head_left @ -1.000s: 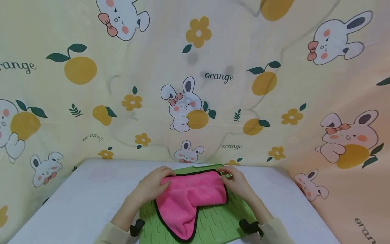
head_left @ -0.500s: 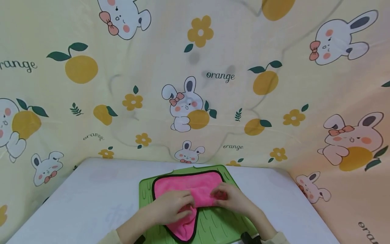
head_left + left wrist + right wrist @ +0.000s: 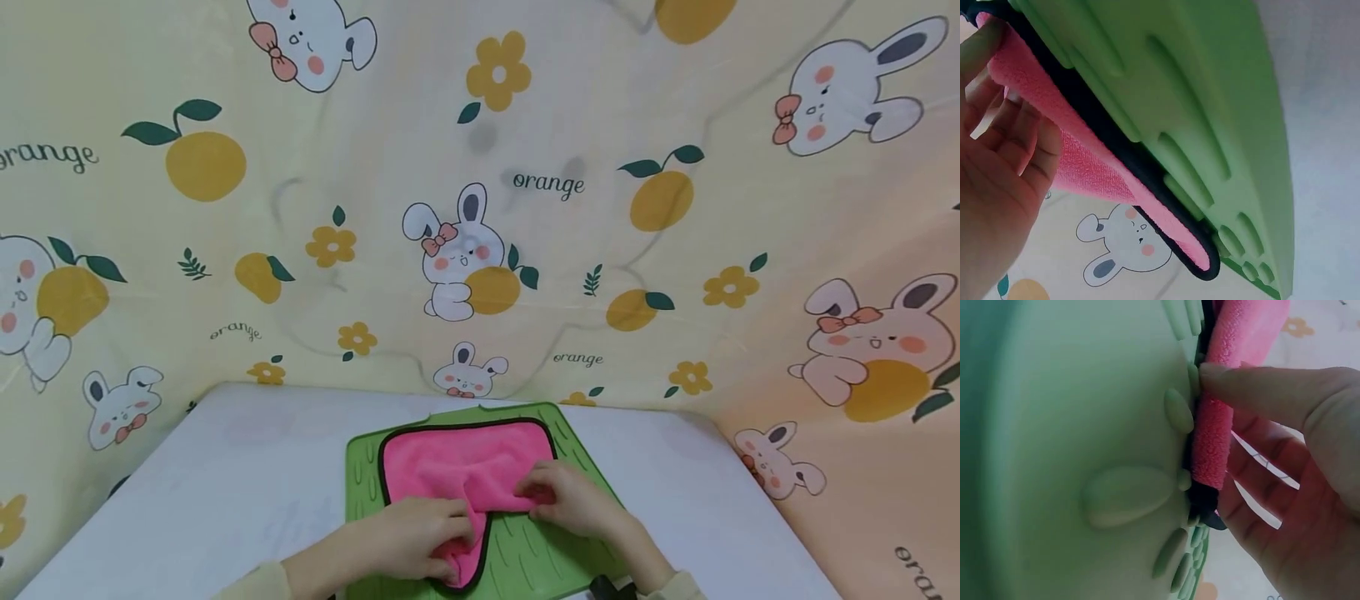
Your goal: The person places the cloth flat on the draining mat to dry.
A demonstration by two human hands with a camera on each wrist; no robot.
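A pink cloth with black edging lies on a green ridged washboard. Part of it is folded, and a narrower flap points down toward the near side. My left hand grips that flap with curled fingers, hiding its left edge. In the left wrist view, the thumb and fingers of the left hand lie on either side of the cloth. At the fold's lower right edge, my right hand pinches the cloth. Its thumb presses the edge of the cloth in the right wrist view, fingers opposite.
The washboard rests on a white table. Behind and to the right hangs a cream curtain printed with rabbits and oranges. A black strap shows by the right wrist.
Both hands have come down from the cloth's upper corners to its lower edges. Most recently the left hand has slid a little lower on the flap; the washboard stays in place.
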